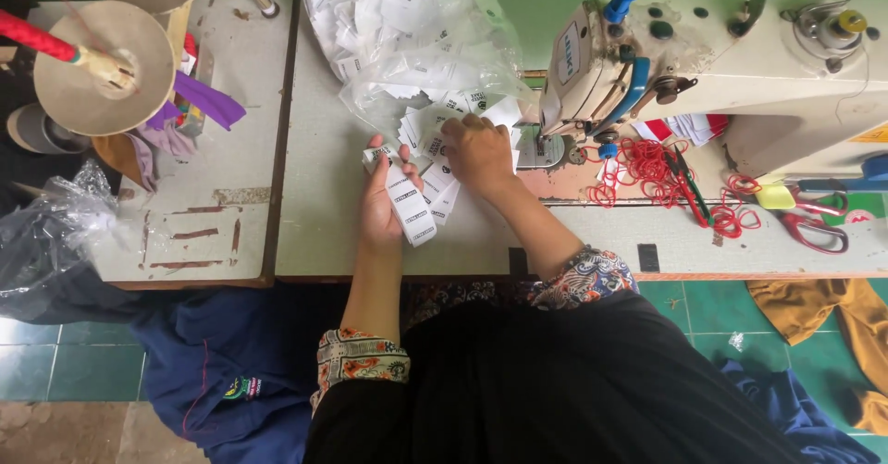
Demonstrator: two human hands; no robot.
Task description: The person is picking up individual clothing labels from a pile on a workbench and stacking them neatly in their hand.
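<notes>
Dark cloth (555, 381) covers the lap, while the left hand (381, 203) grips a stack of white labels (407, 203) and right hand (478, 154) fingers curl onto the loose label pile (430, 131) on the table (314, 196).

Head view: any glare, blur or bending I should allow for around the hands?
Head view: light is soft and even, with faint shadows under the left hand and right hand; the clear plastic bag shows pale sheen; the white labels are sharp; table edges bow slightly, as through a wide lens.

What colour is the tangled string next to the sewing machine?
Red string, clearest in the head view.
</notes>
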